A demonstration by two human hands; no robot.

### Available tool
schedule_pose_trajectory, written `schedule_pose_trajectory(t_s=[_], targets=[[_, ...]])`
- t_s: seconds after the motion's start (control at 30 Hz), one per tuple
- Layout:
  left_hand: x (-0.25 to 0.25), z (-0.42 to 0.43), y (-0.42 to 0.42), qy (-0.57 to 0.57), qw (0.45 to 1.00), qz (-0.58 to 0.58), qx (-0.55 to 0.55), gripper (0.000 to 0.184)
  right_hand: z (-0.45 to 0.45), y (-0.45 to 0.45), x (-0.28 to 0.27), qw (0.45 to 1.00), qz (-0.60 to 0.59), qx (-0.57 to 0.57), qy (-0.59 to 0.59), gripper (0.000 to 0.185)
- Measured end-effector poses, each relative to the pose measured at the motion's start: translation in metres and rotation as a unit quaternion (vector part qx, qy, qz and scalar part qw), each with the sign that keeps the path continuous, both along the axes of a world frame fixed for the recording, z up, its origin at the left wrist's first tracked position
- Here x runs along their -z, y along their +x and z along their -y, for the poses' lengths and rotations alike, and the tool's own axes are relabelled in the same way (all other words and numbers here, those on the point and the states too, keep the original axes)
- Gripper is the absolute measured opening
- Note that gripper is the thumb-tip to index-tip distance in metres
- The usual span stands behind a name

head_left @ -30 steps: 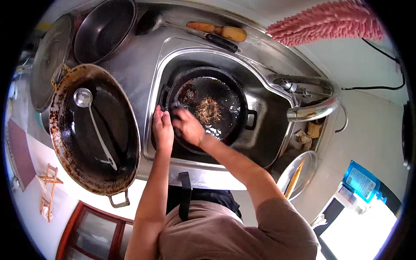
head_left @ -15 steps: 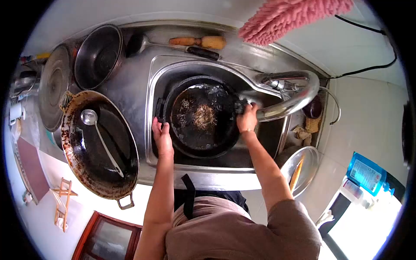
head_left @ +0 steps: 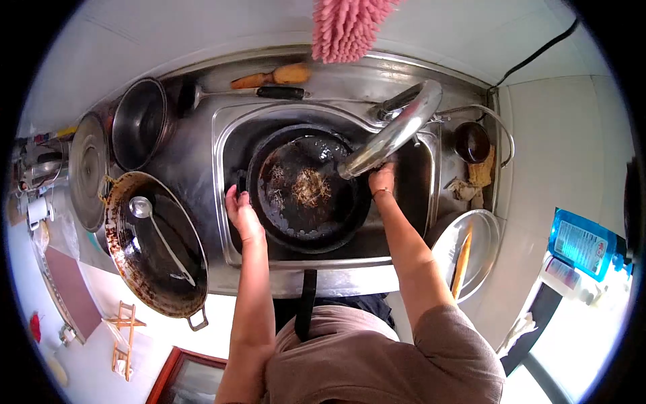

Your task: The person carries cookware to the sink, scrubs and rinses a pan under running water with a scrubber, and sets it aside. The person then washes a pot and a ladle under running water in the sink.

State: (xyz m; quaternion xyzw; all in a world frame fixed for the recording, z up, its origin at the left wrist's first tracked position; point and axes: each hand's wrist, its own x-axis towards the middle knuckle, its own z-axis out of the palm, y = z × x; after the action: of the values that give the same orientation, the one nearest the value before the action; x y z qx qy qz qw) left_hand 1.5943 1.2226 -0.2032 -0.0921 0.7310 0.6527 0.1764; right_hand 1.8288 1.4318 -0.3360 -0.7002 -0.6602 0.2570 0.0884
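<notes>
A round black pan (head_left: 303, 222) lies in the sink, its inside wet, with a pale brown, scratched-looking patch at the centre. My left hand (head_left: 243, 214) is closed at the pan's dark left handle, thumb and fingertips curled about it. On the opposite side, my right hand (head_left: 382, 179) is at the pan's right edge, where the handle is. The metal tap spout (head_left: 390, 135) passes in front of that hand and hides most of its fingers. No running water can be made out from the spout.
The steel sink (head_left: 221, 155) surrounds the pan. Left of it stand a large crusted wok (head_left: 121, 262) with a ladle (head_left: 161, 229) inside and a dark pot (head_left: 140, 124). A spatula (head_left: 279, 92) lies behind. At right are a metal bowl (head_left: 441, 250) and a small dark bowl (head_left: 472, 142).
The view has shifted, and the tap spout now appears further left, over the pan's right edge and my right fingers. Both hands stay at the pan's sides.
</notes>
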Motion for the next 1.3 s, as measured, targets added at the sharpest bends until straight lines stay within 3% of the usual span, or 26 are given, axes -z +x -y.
schedule_pose_trajectory(t_s=[0.07,0.13,0.2,0.4,0.53,0.57,0.67,0.7,0.77,0.8,0.83,0.9,0.97,1.0,1.07,1.1,1.23,1.27,1.3], targets=[[-0.023,-0.013,0.001,0.029,1.000,-0.012,0.002,0.033,-0.001,-0.001,-0.010,0.997,0.047,-0.051,-0.038,0.028],[-0.062,-0.033,0.000,0.020,0.996,-0.016,0.091,0.034,-0.001,-0.003,-0.013,0.987,0.094,-0.103,-0.077,0.028],[-0.099,-0.058,-0.002,0.011,0.993,-0.032,0.115,0.037,-0.002,-0.001,0.009,0.969,0.116,-0.132,-0.174,0.025],[-0.172,-0.099,-0.012,-0.013,0.961,-0.009,0.277,0.047,0.023,0.000,0.039,0.861,0.092,-0.244,-0.436,0.009],[-0.196,-0.110,-0.005,-0.017,0.949,0.010,0.315,0.046,0.048,-0.008,0.044,0.836,-0.042,-0.152,-0.526,0.012],[-0.199,-0.110,-0.005,-0.044,0.944,0.003,0.327,0.046,0.053,-0.007,0.049,0.820,-0.062,-0.189,-0.537,0.012],[-0.204,-0.102,-0.003,-0.039,0.950,0.002,0.308,0.046,0.053,0.005,0.086,0.807,-0.124,-0.092,-0.570,0.016],[-0.202,-0.097,-0.005,-0.040,0.950,0.002,0.309,0.046,0.045,0.007,0.086,0.796,-0.106,-0.391,-0.449,0.017],[-0.186,-0.085,-0.012,-0.014,0.958,-0.005,0.285,0.043,0.029,0.002,0.087,0.759,0.032,-0.508,-0.406,0.021],[-0.176,-0.078,-0.017,-0.013,0.959,-0.002,0.284,0.043,0.019,0.002,0.099,0.712,0.117,-0.595,-0.354,0.024],[-0.166,-0.070,-0.022,-0.004,0.967,0.003,0.253,0.041,0.007,0.001,0.111,0.616,0.184,-0.721,-0.260,0.027],[-0.146,-0.060,-0.025,0.002,0.985,0.026,0.170,0.032,-0.007,-0.018,0.033,0.785,0.205,-0.461,-0.359,0.028],[-0.114,-0.043,-0.032,-0.031,0.989,0.035,0.141,0.027,-0.013,-0.011,0.027,0.862,0.196,-0.340,-0.321,0.029],[-0.096,-0.034,-0.036,-0.064,0.990,0.040,0.116,0.022,-0.016,-0.008,0.024,0.896,0.181,-0.279,-0.295,0.030],[-0.063,-0.016,-0.038,-0.085,0.989,0.066,0.105,0.015,-0.020,0.010,0.048,0.976,0.107,-0.167,-0.085,0.030],[-0.030,-0.004,-0.041,-0.065,0.992,0.054,0.097,0.012,-0.019,0.009,0.040,0.983,0.099,-0.134,-0.080,0.029],[0.009,0.018,-0.032,-0.100,0.987,0.107,0.063,0.033,-0.017,0.000,0.001,0.982,0.116,-0.055,-0.135,0.024],[0.047,0.032,-0.034,-0.109,0.990,0.074,0.052,0.024,-0.017,-0.002,-0.006,0.983,0.110,-0.049,-0.136,0.023],[0.045,0.032,-0.033,-0.111,0.990,0.062,0.064,0.026,-0.016,-0.003,-0.011,0.985,0.097,-0.046,-0.133,0.022]])
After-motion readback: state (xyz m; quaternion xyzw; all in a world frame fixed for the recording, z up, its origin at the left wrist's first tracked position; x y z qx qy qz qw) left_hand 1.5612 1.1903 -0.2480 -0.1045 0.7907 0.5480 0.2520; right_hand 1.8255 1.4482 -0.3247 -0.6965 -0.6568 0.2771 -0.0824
